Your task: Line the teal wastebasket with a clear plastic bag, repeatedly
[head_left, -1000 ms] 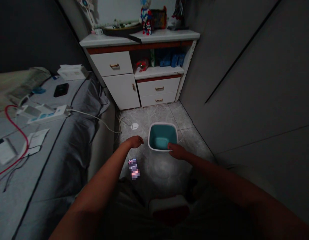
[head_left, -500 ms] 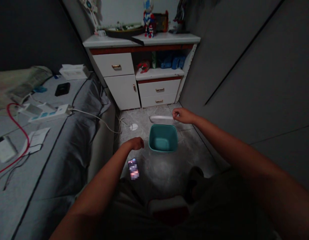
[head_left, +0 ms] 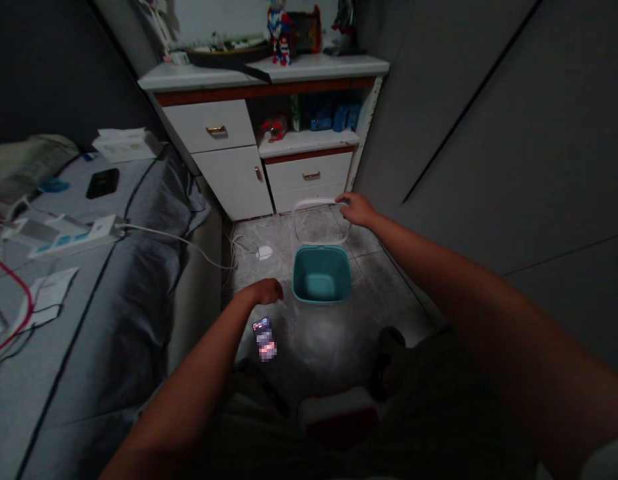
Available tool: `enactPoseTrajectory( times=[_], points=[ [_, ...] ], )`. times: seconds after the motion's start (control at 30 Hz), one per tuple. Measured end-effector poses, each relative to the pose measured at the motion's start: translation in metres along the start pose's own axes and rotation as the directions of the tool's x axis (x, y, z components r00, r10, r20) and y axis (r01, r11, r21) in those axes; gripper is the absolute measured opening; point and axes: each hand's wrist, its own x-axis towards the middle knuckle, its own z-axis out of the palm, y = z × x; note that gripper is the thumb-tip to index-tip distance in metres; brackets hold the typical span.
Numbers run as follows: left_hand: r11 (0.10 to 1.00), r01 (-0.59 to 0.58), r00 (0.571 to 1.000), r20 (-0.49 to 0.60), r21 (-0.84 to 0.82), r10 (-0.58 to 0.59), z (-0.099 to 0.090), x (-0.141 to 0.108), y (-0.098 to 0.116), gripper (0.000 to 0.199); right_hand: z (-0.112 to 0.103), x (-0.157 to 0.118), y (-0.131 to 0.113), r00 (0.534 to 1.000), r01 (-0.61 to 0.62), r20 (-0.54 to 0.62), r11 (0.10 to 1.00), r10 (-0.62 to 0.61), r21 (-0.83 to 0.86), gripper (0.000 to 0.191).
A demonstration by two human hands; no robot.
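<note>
A teal bin (head_left: 321, 275) stands upright on the grey tiled floor, its inside bare. Just behind it, my right hand (head_left: 357, 209) grips the top right corner of a pale, rounded square rim ring (head_left: 313, 202), held tilted up so its opening faces me. The ring's lower edge is close to the bin's back rim; I cannot tell if they touch. Left of the bin, my left hand (head_left: 267, 291) is closed, with a faint, see-through whitish scrap below its fingers, too dim to name. Under that hand a phone (head_left: 264, 339) with a lit screen lies on the floor.
A white cabinet (head_left: 226, 180) with drawers stands behind. On the left is a bed (head_left: 113, 300) with a power strip (head_left: 83, 235), whose cable trails to the floor. A grey wall panel (head_left: 489, 167) rises on the right. A white and dark red object (head_left: 339, 413) sits between my legs.
My right hand has risen with the ring, tipping it from nearly edge-on to upright. My left hand has shifted slightly left, and a pale scrap now shows under it. The view has turned slightly.
</note>
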Motion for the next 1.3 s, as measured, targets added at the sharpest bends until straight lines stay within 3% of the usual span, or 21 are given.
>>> enactPoseTrajectory(
  times=[0.13,0.23,0.33,0.4,0.43,0.5,0.6,0.67,0.7,0.77,0.8,0.87,0.9,0.97,1.03,1.1,1.2,1.3],
  points=[
    [0.998,-0.025,1.000,0.012,-0.049,0.026,0.003,0.004,-0.004,0.031,-0.005,-0.015,-0.006,0.989,0.116,-0.081,0.989,-0.124,-0.094,0.035],
    [0.999,-0.041,0.999,-0.009,-0.031,0.041,0.004,0.008,-0.007,0.030,-0.007,-0.040,-0.013,0.985,0.104,-0.124,0.989,-0.117,-0.106,0.032],
    [0.999,-0.038,0.997,-0.071,-0.020,0.037,0.006,0.011,-0.009,0.024,-0.005,-0.075,-0.015,0.992,-0.035,-0.126,0.984,0.012,-0.176,0.025],
    [0.995,-0.061,0.990,-0.128,-0.082,0.050,0.006,0.014,-0.010,0.020,0.000,-0.098,-0.010,0.980,-0.199,-0.057,0.932,0.191,-0.302,0.026],
    [0.987,-0.086,0.984,-0.166,-0.137,0.063,0.007,0.014,-0.010,0.018,0.003,-0.110,-0.005,0.952,-0.279,0.008,0.882,0.305,-0.380,0.034],
    [0.950,-0.145,0.965,-0.252,-0.275,0.075,0.008,0.015,-0.008,0.014,0.012,-0.134,0.009,0.829,-0.384,0.170,0.764,0.532,-0.518,0.058],
    [0.865,-0.196,0.952,-0.300,-0.462,0.055,0.011,0.013,-0.004,0.018,0.025,-0.172,0.035,0.544,-0.483,0.420,0.680,0.726,-0.552,0.071],
    [0.835,-0.196,0.961,-0.272,-0.514,0.058,0.015,0.008,-0.001,0.026,0.031,-0.197,0.053,0.356,-0.563,0.584,0.666,0.730,-0.489,0.059],
    [0.829,-0.193,0.966,-0.249,-0.524,0.068,0.017,0.004,0.000,0.029,0.032,-0.209,0.060,0.284,-0.590,0.654,0.666,0.701,-0.456,0.050],
    [0.811,-0.181,0.977,-0.195,-0.556,0.084,0.021,-0.004,0.003,0.032,0.030,-0.227,0.072,0.208,-0.607,0.748,0.683,0.630,-0.407,0.035],
    [0.792,-0.166,0.983,-0.166,-0.587,0.083,0.022,-0.009,0.004,0.034,0.027,-0.234,0.076,0.201,-0.604,0.776,0.699,0.598,-0.383,0.031],
    [0.741,-0.102,0.994,-0.104,-0.664,0.043,0.022,-0.019,0.006,0.035,0.018,-0.241,0.079,0.243,-0.617,0.804,0.726,0.543,-0.304,0.025],
    [0.713,-0.056,0.998,-0.067,-0.699,0.013,0.021,-0.025,0.006,0.036,0.013,-0.243,0.078,0.284,-0.645,0.814,0.729,0.507,-0.229,0.023],
    [0.665,0.020,0.999,-0.002,-0.747,-0.032,0.017,-0.036,0.006,0.038,0.003,-0.246,0.072,0.413,-0.743,0.803,0.669,0.430,0.023,0.021],
    [0.601,0.022,1.000,0.004,-0.799,-0.031,0.011,-0.047,0.007,0.040,-0.006,-0.246,0.064,0.546,-0.816,0.726,0.461,0.417,0.349,0.019],
    [0.476,-0.052,0.998,-0.064,-0.878,-0.009,0.006,-0.058,0.009,0.039,-0.011,-0.245,0.054,0.619,-0.764,0.620,0.185,0.482,0.619,0.024],
    [0.175,-0.203,0.976,-0.213,-0.963,-0.042,-0.004,-0.069,0.023,0.032,-0.016,-0.235,0.041,0.632,-0.594,0.533,-0.091,0.563,0.800,0.028],
    [-0.083,-0.336,0.933,-0.319,-0.938,-0.170,-0.031,-0.080,0.052,0.024,-0.032,-0.206,0.017,0.581,-0.580,0.522,-0.132,0.625,0.804,0.028]
  ],
)
